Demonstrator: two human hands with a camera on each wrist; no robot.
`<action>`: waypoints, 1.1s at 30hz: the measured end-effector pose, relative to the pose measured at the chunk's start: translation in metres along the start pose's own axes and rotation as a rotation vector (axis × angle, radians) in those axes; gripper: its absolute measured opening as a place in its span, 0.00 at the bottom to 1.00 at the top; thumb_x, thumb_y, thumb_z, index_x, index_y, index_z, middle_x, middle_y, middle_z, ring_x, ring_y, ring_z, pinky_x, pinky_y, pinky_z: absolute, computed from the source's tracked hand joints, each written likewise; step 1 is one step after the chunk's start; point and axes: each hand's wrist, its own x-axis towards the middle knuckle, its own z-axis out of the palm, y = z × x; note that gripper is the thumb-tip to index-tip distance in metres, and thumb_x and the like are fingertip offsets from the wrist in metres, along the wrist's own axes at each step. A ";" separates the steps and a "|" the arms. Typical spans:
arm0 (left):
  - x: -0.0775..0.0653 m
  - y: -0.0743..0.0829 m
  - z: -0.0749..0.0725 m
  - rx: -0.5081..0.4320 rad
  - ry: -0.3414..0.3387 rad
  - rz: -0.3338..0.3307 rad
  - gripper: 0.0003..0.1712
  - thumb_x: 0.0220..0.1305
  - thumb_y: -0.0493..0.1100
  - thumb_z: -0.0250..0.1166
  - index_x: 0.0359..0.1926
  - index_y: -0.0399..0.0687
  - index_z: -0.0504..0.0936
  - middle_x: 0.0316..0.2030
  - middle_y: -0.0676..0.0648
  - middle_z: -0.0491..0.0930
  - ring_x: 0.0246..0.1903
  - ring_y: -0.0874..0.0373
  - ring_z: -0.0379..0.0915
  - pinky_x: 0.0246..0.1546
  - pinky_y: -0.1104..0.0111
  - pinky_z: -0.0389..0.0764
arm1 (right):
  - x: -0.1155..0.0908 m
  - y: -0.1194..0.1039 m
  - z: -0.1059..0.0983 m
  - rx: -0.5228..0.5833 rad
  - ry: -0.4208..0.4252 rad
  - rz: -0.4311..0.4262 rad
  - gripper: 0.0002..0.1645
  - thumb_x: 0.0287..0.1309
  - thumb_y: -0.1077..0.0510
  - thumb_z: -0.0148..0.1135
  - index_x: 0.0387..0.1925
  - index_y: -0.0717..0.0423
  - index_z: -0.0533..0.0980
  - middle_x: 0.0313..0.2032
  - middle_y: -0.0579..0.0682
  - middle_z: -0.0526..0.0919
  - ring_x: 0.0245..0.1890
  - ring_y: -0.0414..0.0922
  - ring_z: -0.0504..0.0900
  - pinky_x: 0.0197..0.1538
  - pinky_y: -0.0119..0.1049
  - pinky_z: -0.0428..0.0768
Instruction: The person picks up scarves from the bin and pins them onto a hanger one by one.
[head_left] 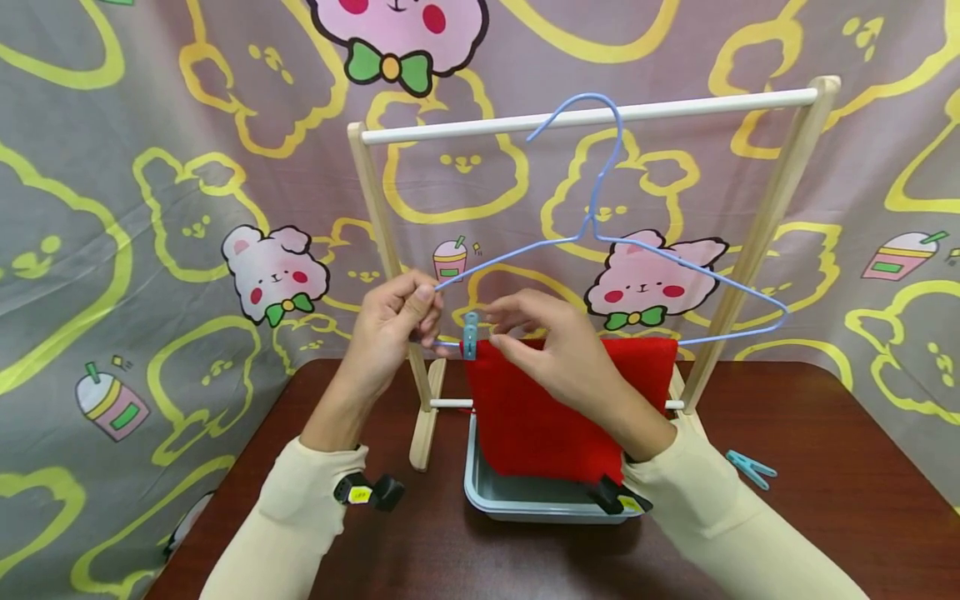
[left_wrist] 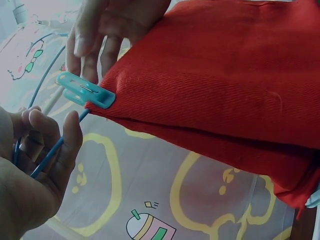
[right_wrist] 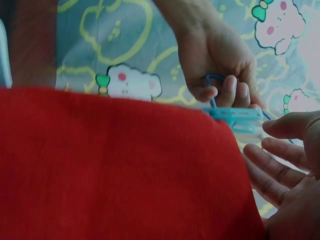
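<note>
A blue wire hanger (head_left: 600, 237) is held up at its left end by my left hand (head_left: 397, 321), whose fingers curl round the wire. Over the hanger's lower bar drapes a red cloth (head_left: 555, 417). A teal clothespin (head_left: 470, 336) clamps the cloth's left corner to the bar, as the left wrist view also shows. Close to the right of that clothespin is my right hand (head_left: 555, 350), its fingers spread and relaxed with nothing between them. In the right wrist view its fingertips (right_wrist: 272, 125) are apart from the clothespin.
A wooden rack with a white top rail (head_left: 480, 128) stands behind the hanger. Below the cloth sits a grey-blue basin (head_left: 555, 507) on the dark table (head_left: 420, 550). Another teal clothespin (head_left: 752, 468) lies on the table at the right. A patterned curtain (head_left: 180, 250) hangs behind.
</note>
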 end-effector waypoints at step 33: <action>-0.001 -0.004 -0.003 -0.005 0.048 -0.016 0.19 0.82 0.37 0.50 0.34 0.23 0.70 0.20 0.50 0.65 0.17 0.60 0.64 0.19 0.69 0.83 | -0.113 0.048 -0.103 -0.360 0.175 -0.216 0.29 0.73 0.38 0.58 0.48 0.60 0.85 0.42 0.52 0.86 0.41 0.27 0.78 0.45 0.16 0.74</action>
